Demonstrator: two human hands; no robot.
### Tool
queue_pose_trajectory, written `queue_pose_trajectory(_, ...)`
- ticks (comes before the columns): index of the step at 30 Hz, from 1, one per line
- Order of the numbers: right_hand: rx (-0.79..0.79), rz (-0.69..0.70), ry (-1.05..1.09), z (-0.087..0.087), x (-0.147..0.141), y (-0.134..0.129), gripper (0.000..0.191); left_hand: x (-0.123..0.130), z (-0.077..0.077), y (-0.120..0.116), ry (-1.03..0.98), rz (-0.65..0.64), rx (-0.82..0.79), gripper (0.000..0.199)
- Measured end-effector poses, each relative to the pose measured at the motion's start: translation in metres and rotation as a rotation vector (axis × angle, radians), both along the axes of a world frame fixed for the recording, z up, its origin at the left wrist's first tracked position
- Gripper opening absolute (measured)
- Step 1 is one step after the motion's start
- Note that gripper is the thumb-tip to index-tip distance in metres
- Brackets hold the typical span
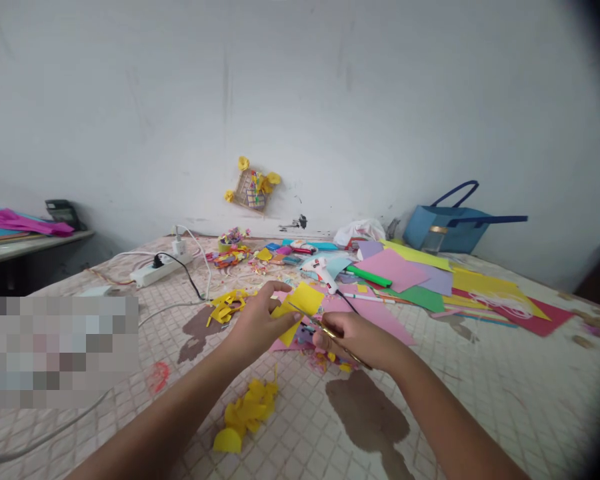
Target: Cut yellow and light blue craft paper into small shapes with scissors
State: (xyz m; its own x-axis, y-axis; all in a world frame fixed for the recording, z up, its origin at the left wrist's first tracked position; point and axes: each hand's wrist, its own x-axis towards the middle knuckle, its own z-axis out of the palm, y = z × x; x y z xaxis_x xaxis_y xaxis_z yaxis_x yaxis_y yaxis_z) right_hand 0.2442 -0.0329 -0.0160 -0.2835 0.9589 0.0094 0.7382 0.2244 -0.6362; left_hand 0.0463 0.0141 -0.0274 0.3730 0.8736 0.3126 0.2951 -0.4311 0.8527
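My left hand (264,319) grips a piece of yellow paper (307,298) between thumb and fingers. Gold-handled scissors (329,331) are in my right hand (363,339), their blades lying across the yellow paper near my left thumb. Under both hands is a pink sheet (375,320) with small coloured scraps (330,360) on and in front of it. Yellow paper cuttings (250,408) lie closer to me, below my left wrist. Another heap of yellow cut pieces (226,305) sits left of my left hand.
A white glue gun (324,272) lies beyond my hands. Coloured sheets (400,268) spread to the right, with a blue basket (433,227) behind. At left are a power strip (161,270) and loose cables. A decorated frame (253,189) leans against the wall.
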Motion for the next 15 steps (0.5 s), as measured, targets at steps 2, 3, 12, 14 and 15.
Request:
queue_pose_trajectory(2, -0.005, 0.006, 0.027, -0.003, 0.001, 0.001, 0.036, 0.0, 0.002, -0.001, 0.019, 0.009, 0.023, 0.038)
queue_pose_trajectory(3, -0.007, 0.011, 0.043, -0.004, 0.002, 0.002, 0.035, 0.0, 0.002, -0.001, 0.028, 0.012, 0.031, 0.038)
queue_pose_trajectory(12, -0.196, 0.025, 0.274, -0.012, 0.004, 0.006, 0.018, 0.004, -0.002, 0.0, -0.151, 0.053, 0.038, 0.038)
queue_pose_trajectory(14, -0.207, 0.031, 0.288, -0.012, 0.004, 0.006, 0.016, 0.006, -0.004, 0.001, -0.219, 0.038, -0.055, 0.036)
queue_pose_trajectory(15, -0.214, 0.035, 0.29, -0.012, 0.004, 0.006, 0.016, 0.006, -0.005, 0.001, -0.225, 0.026, -0.098, 0.034)
